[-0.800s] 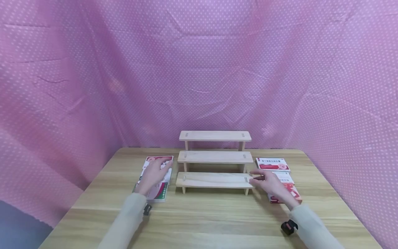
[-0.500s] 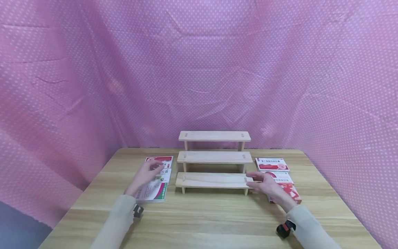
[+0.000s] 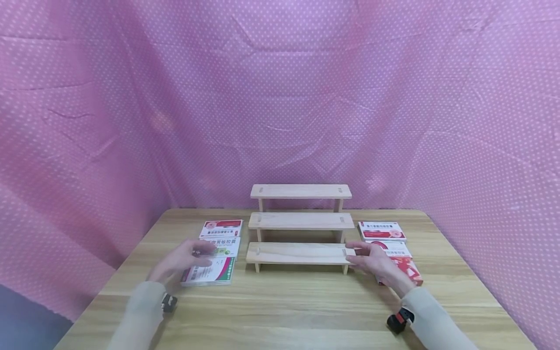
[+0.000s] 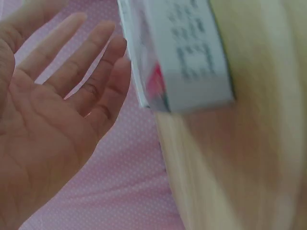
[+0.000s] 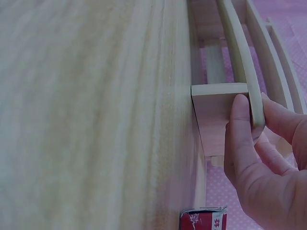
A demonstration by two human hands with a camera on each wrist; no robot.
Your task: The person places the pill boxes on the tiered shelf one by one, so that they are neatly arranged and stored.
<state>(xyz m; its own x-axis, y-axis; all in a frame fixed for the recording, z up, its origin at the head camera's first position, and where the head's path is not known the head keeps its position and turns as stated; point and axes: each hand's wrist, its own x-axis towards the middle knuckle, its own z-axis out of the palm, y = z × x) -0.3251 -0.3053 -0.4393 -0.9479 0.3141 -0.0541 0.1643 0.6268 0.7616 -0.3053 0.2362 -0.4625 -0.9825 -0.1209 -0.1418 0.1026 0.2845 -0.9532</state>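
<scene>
A three-step wooden display stand (image 3: pixel 301 220) stands on the table in the head view. My right hand (image 3: pixel 374 260) holds the right end of its lowest step (image 3: pixel 302 253). In the right wrist view, the thumb and fingers pinch that board's end (image 5: pixel 258 117) from both faces, beside the leg. On the left, my left hand (image 3: pixel 181 260) hovers over the medicine boxes (image 3: pixel 214 270) with fingers spread and nothing held. The left wrist view shows its bare palm (image 4: pixel 43 124) beside a white box (image 4: pixel 192 57), blurred; whether they touch I cannot tell.
More medicine boxes lie in a column right of the stand, among them a white-and-red box (image 3: pixel 382 230) and a red box (image 3: pixel 407 268) partly behind my right hand. A pink dotted curtain (image 3: pixel 302 107) closes off the back and sides of the wooden table (image 3: pixel 280 311).
My left hand has drawn back left and toward me, uncovering more of the left boxes. My right hand has closed in on the lowest step's end and now grips it.
</scene>
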